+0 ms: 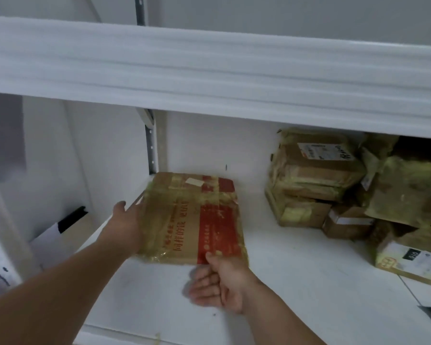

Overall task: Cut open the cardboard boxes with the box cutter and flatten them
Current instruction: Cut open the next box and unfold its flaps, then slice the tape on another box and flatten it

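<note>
Our left hand (128, 220) grips the far left edge of one flat cardboard box (192, 220), brown and red with Chinese print too blurred to read, lying on the white shelf (296, 270). Our right hand (222, 282) pinches its near edge, thumb on top. Right of it, several taped parcels (314, 175) sit piled; one label reads "OIO".

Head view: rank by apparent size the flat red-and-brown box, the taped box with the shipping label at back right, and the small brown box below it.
1. flat red-and-brown box, nearest the camera, so unsure
2. taped box with the shipping label
3. small brown box, partly hidden
</note>
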Tool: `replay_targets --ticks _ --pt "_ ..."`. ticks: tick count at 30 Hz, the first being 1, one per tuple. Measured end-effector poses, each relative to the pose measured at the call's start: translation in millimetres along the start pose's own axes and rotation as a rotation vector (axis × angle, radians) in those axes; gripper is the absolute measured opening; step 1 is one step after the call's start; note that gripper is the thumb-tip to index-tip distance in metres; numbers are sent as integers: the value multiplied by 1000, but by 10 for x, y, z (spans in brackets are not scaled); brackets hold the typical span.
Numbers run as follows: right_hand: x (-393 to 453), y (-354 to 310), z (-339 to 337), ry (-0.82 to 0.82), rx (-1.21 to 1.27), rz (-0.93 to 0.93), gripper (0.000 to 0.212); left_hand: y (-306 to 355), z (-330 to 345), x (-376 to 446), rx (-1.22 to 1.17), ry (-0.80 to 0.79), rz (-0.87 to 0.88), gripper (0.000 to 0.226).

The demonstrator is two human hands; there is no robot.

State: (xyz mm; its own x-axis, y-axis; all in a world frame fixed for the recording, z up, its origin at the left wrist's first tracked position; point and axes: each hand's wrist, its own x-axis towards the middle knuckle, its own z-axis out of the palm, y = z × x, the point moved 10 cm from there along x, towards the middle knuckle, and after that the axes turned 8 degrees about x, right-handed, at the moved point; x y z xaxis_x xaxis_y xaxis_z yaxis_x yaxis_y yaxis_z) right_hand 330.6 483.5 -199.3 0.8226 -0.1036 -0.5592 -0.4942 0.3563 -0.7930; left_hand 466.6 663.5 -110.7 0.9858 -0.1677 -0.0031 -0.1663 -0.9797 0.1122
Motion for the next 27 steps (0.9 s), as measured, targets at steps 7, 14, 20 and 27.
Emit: replay_targets --ticks 7,14,20,27 --pt "-231 -805 6 378 -1351 -794 44 534 275 -104 386 -68 240 69" --pt "97 -279 -227 99 -1485 -516 62 550 615 -176 415 -272 221 83" --pt "-423 -701 -650 311 -1035 -848 43 1041 130 -214 366 25 243 61" --pt "-1010 -1024 -1653 652 -851 -1020 34 2134 -135 -593 177 119 391 55"
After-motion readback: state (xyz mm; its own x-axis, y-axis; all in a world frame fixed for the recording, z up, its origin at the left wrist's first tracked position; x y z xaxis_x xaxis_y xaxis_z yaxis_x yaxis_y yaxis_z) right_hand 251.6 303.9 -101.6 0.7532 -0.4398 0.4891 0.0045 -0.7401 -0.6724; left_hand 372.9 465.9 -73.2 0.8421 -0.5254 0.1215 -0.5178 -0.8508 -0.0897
